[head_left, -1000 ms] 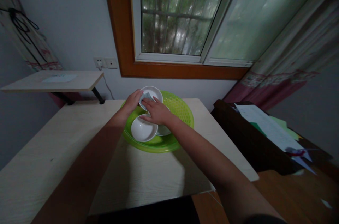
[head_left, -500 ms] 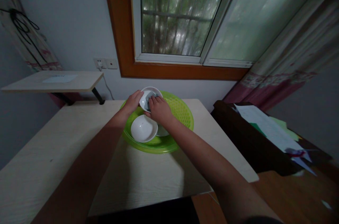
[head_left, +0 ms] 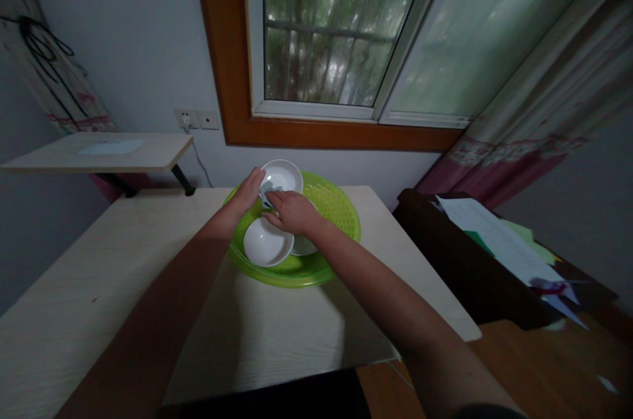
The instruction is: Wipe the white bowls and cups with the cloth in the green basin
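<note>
My left hand (head_left: 248, 192) grips the left rim of a white bowl (head_left: 284, 175), which is held tilted over a round green basket (head_left: 341, 204). At the bowl's near edge, my right hand (head_left: 291, 209) is closed on a small grey cloth (head_left: 268, 189) that lies against the bowl's inside. Just below the hands sits a second white bowl (head_left: 268, 244) in the basket. Another white bowl (head_left: 303, 245) shows beside it, partly hidden by my right hand and wrist.
The basket stands on a pale wooden table (head_left: 287, 326) near the wall. A raised shelf (head_left: 99, 152) with a paper on it is at the left. To the right, a dark cabinet (head_left: 445, 254) bears papers (head_left: 494, 234). A window (head_left: 336, 30) is behind.
My right hand has moved with the cloth from the middle of the bowl down and left to its near edge. My left hand stays on the rim.
</note>
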